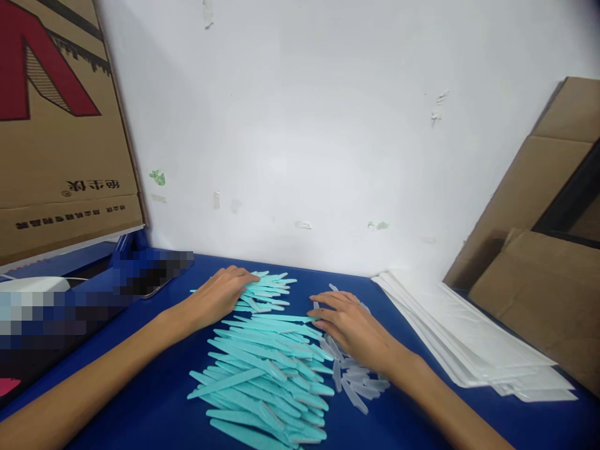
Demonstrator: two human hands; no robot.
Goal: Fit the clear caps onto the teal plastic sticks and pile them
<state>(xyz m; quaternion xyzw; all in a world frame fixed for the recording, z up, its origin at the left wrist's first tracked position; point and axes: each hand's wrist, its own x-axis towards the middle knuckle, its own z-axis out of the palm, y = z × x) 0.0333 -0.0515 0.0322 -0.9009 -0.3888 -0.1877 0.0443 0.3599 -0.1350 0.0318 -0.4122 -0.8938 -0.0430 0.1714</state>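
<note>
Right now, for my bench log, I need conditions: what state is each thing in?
Left hand: at the far turquoise pile, grip hidden
Right hand: fingers bent, by the near turquoise pile, grip unclear
Far turquoise pile: loose, partly covered by the left hand
Near turquoise pile: loose, overlapping
Clear pieces: scattered, partly hidden
White sleeves: flat, unevenly stacked
Left carton: lettering upside down
Wall: marked with scraps

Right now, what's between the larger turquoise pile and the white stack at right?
Head view: translucent pieces beside the turquoise pile, the right hand over some of them, then blue tabletop up to the white stack.
</note>
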